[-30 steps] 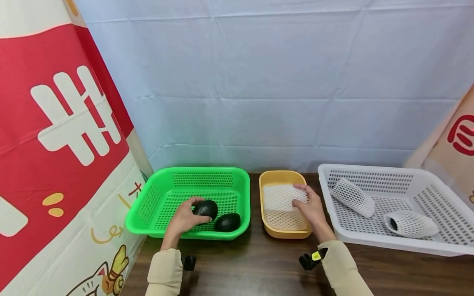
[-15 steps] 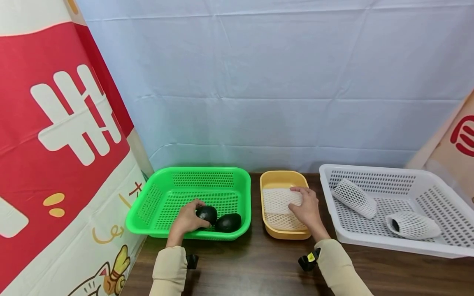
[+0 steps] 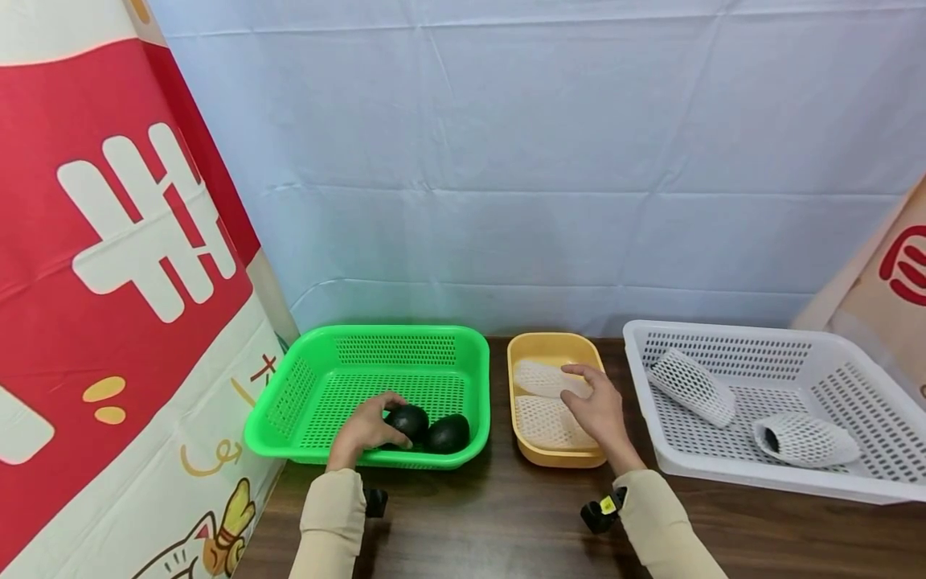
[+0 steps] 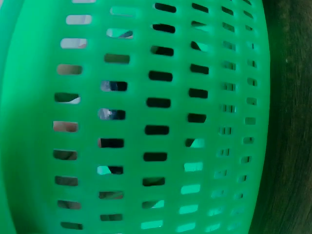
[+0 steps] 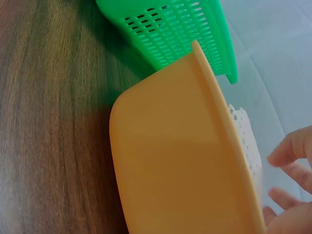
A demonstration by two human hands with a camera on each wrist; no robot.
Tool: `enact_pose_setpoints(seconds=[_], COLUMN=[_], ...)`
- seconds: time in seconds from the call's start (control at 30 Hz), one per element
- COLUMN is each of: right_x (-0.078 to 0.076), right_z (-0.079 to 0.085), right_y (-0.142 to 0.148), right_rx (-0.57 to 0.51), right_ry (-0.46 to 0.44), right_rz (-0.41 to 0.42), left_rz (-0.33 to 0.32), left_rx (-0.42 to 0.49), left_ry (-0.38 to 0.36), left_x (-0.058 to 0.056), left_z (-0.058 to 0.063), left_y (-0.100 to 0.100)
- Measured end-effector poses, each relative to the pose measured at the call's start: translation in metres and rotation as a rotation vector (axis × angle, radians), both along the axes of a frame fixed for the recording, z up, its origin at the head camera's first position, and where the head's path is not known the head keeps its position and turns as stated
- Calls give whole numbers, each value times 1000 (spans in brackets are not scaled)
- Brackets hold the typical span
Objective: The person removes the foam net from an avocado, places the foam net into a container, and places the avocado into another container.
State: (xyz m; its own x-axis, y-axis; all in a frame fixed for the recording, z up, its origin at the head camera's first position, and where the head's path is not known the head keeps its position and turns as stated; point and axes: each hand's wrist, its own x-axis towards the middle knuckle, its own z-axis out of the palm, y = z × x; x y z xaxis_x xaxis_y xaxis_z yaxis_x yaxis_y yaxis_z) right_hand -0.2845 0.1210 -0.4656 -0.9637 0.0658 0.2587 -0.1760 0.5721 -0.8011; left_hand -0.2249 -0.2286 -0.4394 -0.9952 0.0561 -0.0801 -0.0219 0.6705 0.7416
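My left hand (image 3: pixel 367 426) is inside the green basket (image 3: pixel 307 342), its fingers and thumb curled round a dark avocado (image 3: pixel 408 421). Against that one's right side lies a second dark avocado (image 3: pixel 448 435). In the left wrist view the basket's slotted wall (image 4: pixel 134 129) hides most of the hand. Over the yellow tray (image 3: pixel 599 354), my right hand (image 3: pixel 596 404) holds a white foam net sleeve (image 3: pixel 541 378) across its width between fingers and thumb. The sleeve looks narrowed and slightly blurred. More flat netting (image 3: pixel 553 422) lies beneath it in the tray.
At the right stands a white basket (image 3: pixel 767 478) with two netted pieces, one sleeve (image 3: pixel 690 386) at its left and another sleeve (image 3: pixel 806 439) showing something dark at its opening. All three containers stand on a dark wooden table (image 3: pixel 477 523), before a pale cloth (image 3: pixel 535 161).
My left hand and its avocado have lowered slightly and shifted right, up against the other avocado. The right hand has shifted a little left, and the top net sleeve has narrowed and lifted off the netting below.
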Motion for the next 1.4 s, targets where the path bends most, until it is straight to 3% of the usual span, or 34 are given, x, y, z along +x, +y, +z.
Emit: enact_pose_setpoints(seconds=[0.2,0.33,0.47,0.67,1.1,1.4], right_x=[0,0,0,-1,-4,-5], right_z=[-1,-5,-9,-13,-14,-20], right_y=[-4,-5,-6,-8,-8,-16], right_rx=[-11,60,138,162,173,333], right_ry=[-34,-52,-126,-214,-282,-200], right_rz=[69,122,178,271,289,309], left_rz=[-36,-49,-72,-105,-45,-39], left_rx=[-12,-7,-7,12,42,41], left_ry=[-6,-24,-45,-80,-129,-124], left_x=[-3,-3,-6,-10,-16,-17], left_z=[-3,-4,-4,-4,-8,-9], left_y=[0,-1,-2,-4,-5,-6])
